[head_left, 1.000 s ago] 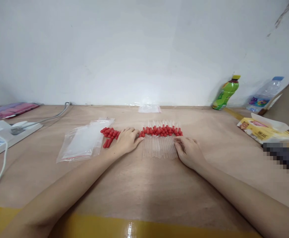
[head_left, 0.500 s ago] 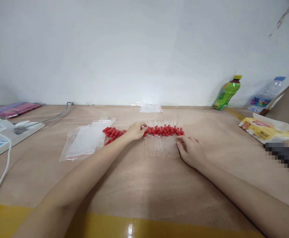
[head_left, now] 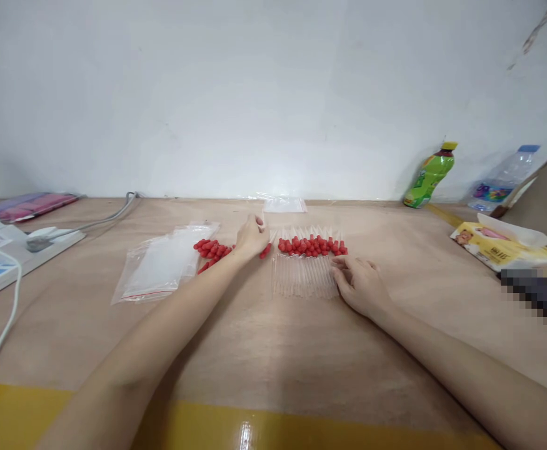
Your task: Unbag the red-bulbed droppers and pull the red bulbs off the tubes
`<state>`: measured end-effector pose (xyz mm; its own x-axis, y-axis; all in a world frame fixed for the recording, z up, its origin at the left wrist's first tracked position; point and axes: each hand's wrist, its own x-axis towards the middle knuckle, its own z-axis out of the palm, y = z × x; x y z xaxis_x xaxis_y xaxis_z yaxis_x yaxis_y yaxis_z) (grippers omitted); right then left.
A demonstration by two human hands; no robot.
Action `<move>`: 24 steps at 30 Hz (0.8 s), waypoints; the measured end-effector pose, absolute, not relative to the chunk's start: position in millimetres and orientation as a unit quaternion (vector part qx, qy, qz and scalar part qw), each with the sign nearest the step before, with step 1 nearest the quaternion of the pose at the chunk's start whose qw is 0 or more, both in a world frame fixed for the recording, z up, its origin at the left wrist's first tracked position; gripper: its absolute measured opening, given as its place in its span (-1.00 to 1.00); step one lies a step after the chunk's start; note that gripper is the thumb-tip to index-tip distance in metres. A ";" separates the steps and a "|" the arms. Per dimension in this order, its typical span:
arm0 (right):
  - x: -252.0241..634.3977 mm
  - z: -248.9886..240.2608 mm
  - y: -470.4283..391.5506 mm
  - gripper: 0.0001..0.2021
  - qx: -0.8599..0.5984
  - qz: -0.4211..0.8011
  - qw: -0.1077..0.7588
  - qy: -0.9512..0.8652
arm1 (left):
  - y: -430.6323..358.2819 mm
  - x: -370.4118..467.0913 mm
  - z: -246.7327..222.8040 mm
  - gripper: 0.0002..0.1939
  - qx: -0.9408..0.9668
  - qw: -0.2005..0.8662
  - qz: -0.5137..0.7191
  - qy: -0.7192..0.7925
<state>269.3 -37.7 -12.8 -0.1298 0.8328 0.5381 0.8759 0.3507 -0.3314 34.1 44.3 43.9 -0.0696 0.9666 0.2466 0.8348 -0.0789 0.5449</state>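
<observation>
Clear droppers with red rubber bulbs (head_left: 308, 245) lie side by side in a row, their thin tubes (head_left: 304, 275) pointing toward and away from me. My left hand (head_left: 253, 237) is just left of this row, fingers pinched together, seemingly on one dropper; a red bulb (head_left: 265, 251) shows beside the palm. More red bulbs (head_left: 212, 249) are heaped to its left, partly hidden by my forearm. At the row's right end rests my right hand (head_left: 360, 281), fingers loosely bent and apart, fingertips against the outermost tubes.
Clear zip bags (head_left: 155, 265) lie at the left, and another small bag (head_left: 285, 205) by the wall. A power strip (head_left: 62, 240) with cables sits far left. On the right are a green bottle (head_left: 430, 175), a clear bottle (head_left: 505, 181) and a yellow tissue pack (head_left: 502, 247).
My left hand has moved up and left, away from the row of red bulbs, and a bulb now shows beside it, apart from the row. My right hand stays put.
</observation>
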 end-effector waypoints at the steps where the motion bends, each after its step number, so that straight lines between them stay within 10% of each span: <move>1: 269.5 -12.7 -37.4 -0.82 -0.561 -0.039 0.349 -0.750 | 37.0 31.6 43.8 -0.78 0.682 0.098 0.316 0.652; 12: 254.5 -1.8 -45.9 -0.51 -0.349 -0.067 0.404 -0.843 | -44.3 -7.2 4.8 -0.88 0.887 -0.037 0.322 0.328; 24: 224.0 -3.3 -51.0 -0.85 -0.309 -0.116 0.374 -0.867 | -46.6 8.2 1.7 -0.85 0.892 -0.061 0.384 0.230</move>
